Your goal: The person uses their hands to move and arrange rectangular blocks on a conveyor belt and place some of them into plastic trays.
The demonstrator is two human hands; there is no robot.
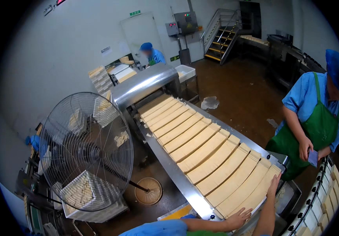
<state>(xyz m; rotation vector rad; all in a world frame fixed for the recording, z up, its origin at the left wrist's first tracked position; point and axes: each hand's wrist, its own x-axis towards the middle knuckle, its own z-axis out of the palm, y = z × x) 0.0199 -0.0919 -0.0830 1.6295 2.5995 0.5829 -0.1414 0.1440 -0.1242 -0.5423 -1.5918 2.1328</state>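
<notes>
Long pale-yellow strips, which look like stacked flat sheets, lie side by side across a metal-edged conveyor. Their exact kind I cannot tell. At the near end of the row, my left hand rests by the left end of the nearest strip, fingers spread. My right hand lies at that strip's right end with its fingers stretched out. Both hands touch the strip or its edge without wrapping round it. The undersides of my hands are hidden.
A large caged fan stands left of the conveyor, above stacked white trays. A rounded steel machine hood covers the far end. On the right, a co-worker in a green apron holds a phone beside another line of strips.
</notes>
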